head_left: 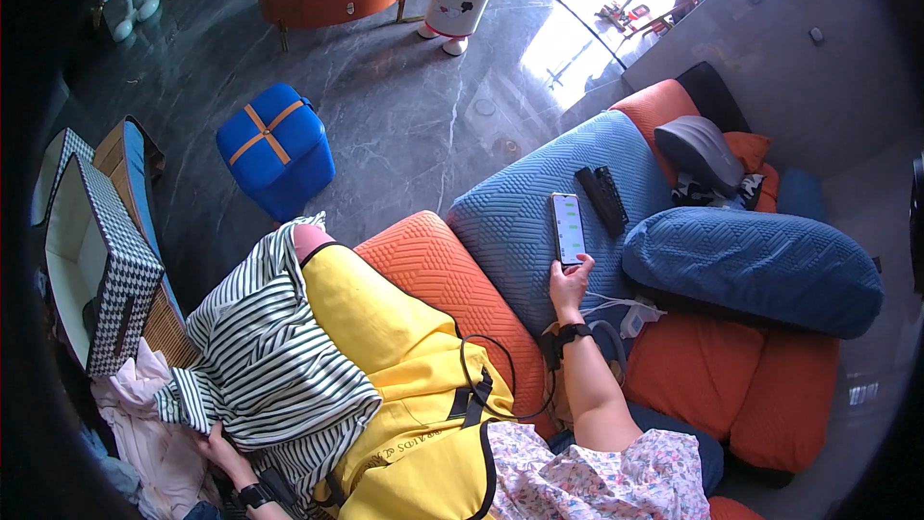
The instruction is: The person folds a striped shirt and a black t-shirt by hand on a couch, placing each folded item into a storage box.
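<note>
Grips smartphone (569,223) extending beyond closed fingers of right hand (569,281).
Touches striped top (281,351) beyond fingers of left hand (222,451); cannot tell how closed.

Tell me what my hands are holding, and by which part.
Right hand: phone, by its near end. Left hand: at the striped garment, fingers partly hidden; hold unclear.

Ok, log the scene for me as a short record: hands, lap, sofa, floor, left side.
Left hand: at the edge of a black-and-white striped cloth garment; grip unclear
Right hand: holding the lower end of a slim smartphone, screen lit
Lap: yellow cloth with black edging, partly under the garment
Sofa: blue quilted seat
Floor: blue boxy stool with orange cross bands
Left side: black-and-white houndstooth box
</note>
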`<state>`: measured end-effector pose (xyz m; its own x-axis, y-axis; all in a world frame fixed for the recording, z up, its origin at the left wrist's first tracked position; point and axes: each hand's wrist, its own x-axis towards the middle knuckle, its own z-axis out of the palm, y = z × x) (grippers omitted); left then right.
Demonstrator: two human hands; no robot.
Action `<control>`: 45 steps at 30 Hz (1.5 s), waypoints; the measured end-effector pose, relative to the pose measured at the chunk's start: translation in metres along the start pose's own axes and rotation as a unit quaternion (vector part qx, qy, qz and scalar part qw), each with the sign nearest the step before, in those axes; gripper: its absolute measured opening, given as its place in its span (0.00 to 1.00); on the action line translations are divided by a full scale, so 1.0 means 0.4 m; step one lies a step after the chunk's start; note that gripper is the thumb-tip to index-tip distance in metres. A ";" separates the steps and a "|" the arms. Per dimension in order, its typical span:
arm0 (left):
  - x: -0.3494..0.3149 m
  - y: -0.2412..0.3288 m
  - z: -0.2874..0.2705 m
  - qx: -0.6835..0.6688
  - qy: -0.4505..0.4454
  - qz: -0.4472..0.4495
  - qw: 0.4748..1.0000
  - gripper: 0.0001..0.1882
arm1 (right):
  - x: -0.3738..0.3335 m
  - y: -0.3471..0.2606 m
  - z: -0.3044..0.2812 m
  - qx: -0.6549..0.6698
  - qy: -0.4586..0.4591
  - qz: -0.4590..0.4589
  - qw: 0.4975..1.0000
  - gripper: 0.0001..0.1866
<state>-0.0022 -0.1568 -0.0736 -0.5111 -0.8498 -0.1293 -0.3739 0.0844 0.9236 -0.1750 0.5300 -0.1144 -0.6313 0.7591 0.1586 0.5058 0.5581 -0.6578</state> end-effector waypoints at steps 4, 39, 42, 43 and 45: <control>-0.020 0.024 0.024 -0.033 -0.005 -0.014 0.999 0.42 | 0.000 -0.004 -0.010 0.000 -0.012 -0.003 1.000 0.26; -0.013 -0.011 0.016 -0.068 0.048 0.006 0.997 0.29 | -0.006 -0.003 0.001 -0.040 0.000 -0.028 0.999 0.21; 0.006 -0.042 -0.001 -0.068 0.032 -0.006 0.997 0.29 | -0.003 -0.001 0.001 -0.041 0.002 -0.030 0.999 0.21; 0.017 -0.059 -0.011 -0.068 0.032 -0.005 0.997 0.29 | -0.003 0.000 0.002 -0.038 -0.001 -0.033 0.999 0.21; 0.030 -0.076 -0.021 -0.087 0.030 -0.032 0.995 0.29 | -0.006 -0.003 0.005 -0.038 -0.004 -0.033 0.999 0.21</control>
<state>0.0096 -0.1738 -0.1000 -0.4418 -0.8802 -0.1735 -0.2617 -0.0586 0.9634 -0.1751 0.5272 -0.1154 -0.6693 0.7176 0.1928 0.5066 0.6306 -0.5880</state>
